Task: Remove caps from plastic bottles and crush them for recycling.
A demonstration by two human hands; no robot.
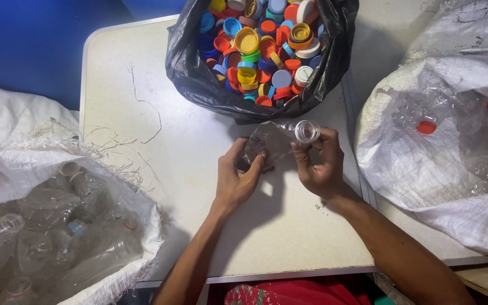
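Fingers of my left hand [238,181] pinch the flattened body of a clear bottle [272,141]; those of my right hand [320,164] curl round its neck, just under the open mouth, which shows no cap. I hold the bottle over the table [142,85], just before the black bag. It looks stripped already, so I judge it is between uncapping and dropping; letting go calls for a swing to one side. Left sack [40,169]: clear bottles, mostly bare-necked. Black bag [199,79], middle: loose coloured caps. Right sack [453,73]: clear bottles, some with red caps on.
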